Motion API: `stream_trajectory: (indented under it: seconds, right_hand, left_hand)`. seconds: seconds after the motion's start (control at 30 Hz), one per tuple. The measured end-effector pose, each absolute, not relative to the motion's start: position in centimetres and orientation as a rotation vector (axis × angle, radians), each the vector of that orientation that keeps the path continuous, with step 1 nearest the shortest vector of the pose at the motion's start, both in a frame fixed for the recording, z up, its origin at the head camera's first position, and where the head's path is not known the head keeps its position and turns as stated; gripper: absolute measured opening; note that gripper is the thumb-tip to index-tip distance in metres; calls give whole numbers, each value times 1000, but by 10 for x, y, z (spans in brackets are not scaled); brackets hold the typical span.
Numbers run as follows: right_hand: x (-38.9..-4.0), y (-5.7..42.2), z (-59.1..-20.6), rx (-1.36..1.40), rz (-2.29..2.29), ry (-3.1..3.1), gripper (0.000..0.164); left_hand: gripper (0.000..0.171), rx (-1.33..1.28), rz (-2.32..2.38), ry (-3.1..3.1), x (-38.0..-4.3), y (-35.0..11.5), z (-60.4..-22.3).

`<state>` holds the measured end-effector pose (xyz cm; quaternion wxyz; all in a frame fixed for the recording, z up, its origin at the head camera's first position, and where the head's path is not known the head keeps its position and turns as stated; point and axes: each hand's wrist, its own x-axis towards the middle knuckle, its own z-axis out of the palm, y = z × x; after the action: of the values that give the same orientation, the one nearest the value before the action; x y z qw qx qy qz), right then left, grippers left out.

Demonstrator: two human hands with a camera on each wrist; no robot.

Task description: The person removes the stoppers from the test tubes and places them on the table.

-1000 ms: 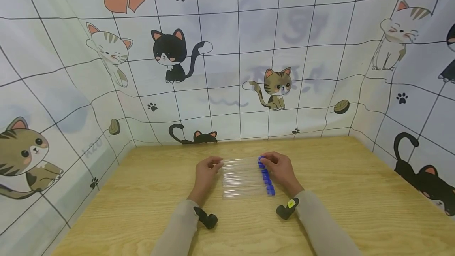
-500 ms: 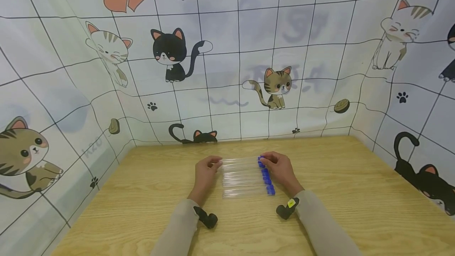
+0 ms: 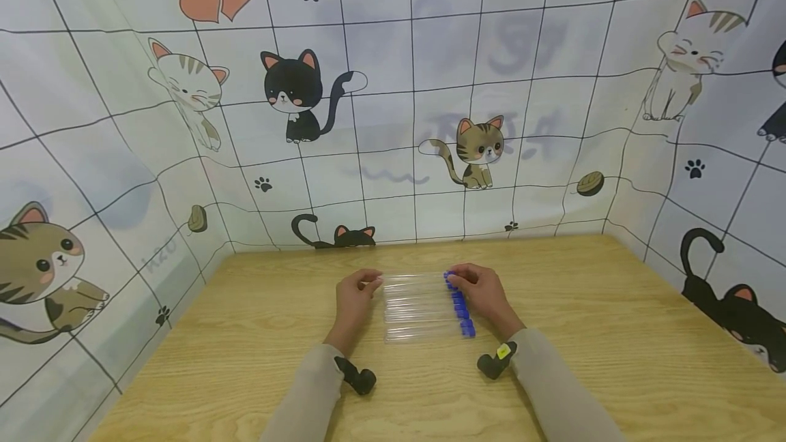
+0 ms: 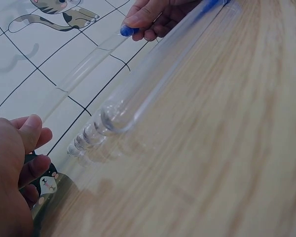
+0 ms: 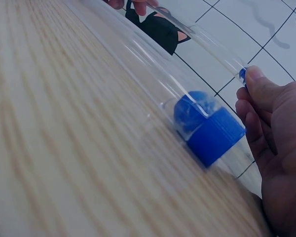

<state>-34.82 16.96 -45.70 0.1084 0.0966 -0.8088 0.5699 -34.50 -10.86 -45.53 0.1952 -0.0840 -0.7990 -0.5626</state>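
Observation:
Several clear test tubes [image 3: 417, 311] with blue caps lie side by side on the wooden table, caps to the right and rounded ends to the left. At the far side of the row, both hands hold one such test tube [image 4: 84, 69] lengthwise between them. My left hand [image 3: 354, 302] pinches its rounded end between thumb and fingers. On the other end, my right hand [image 3: 487, 294] pinches the blue cap [image 4: 128, 30], mostly covered by the fingers. In the right wrist view, another tube's large blue cap [image 5: 217, 136] lies close below the right hand.
The wood-grain table [image 3: 233, 374] runs back to a white curtain [image 3: 393, 108] printed with cats and grid lines, which also closes off both sides. Each sleeved wrist carries a small black camera [image 3: 359, 379].
Both hands have shifted very slightly to the left with the held test tube. The row of other tubes stays where it was.

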Motion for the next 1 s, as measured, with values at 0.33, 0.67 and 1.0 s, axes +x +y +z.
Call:
stream_trajectory:
  seconds: [0.33,0.67,1.0]
  right_hand:
    - [-346,170,-455,255,1666,-2378,24]
    - [-344,170,-454,245,1617,-2374,28]
    - [-346,170,-455,252,1646,-2366,27]
  left_hand:
    - [11,-214,-1565,-2252,-345,-107,-455]
    - [11,-194,-1546,-2258,-345,-105,-455]
    - [9,-170,-1501,-2246,-346,-103,-455]
